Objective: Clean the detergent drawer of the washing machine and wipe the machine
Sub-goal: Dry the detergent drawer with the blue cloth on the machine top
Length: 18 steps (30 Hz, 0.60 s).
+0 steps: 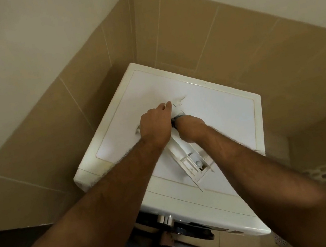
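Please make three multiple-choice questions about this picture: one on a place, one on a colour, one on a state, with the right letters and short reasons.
1. Where does the detergent drawer lie?
A. on top of the washing machine
B. on the floor
C. in a sink

2. What colour are the wall tiles behind the machine?
A. blue
B. tan
C. black

3. What is the left hand doing?
A. hanging idle at the side
B. resting on the drawer's far end
C. holding a bottle

Answers: 1 A, the drawer lies across the white lid. 2 B, the tiles are tan-brown. 3 B, the hand covers that end, beside the right hand.
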Each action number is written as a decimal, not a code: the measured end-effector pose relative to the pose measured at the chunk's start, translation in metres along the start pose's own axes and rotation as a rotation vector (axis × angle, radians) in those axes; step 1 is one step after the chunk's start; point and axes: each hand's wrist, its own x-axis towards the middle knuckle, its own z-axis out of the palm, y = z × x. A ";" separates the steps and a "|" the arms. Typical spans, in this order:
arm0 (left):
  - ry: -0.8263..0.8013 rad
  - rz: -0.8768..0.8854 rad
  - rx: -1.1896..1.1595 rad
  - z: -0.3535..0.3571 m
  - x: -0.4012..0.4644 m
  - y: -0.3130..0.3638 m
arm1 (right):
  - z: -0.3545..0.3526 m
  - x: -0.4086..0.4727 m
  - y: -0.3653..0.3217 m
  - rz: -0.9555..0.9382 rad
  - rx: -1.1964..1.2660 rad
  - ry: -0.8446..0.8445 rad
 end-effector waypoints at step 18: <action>-0.063 0.004 0.239 0.019 -0.010 0.001 | 0.017 -0.052 0.025 0.086 -0.094 -0.162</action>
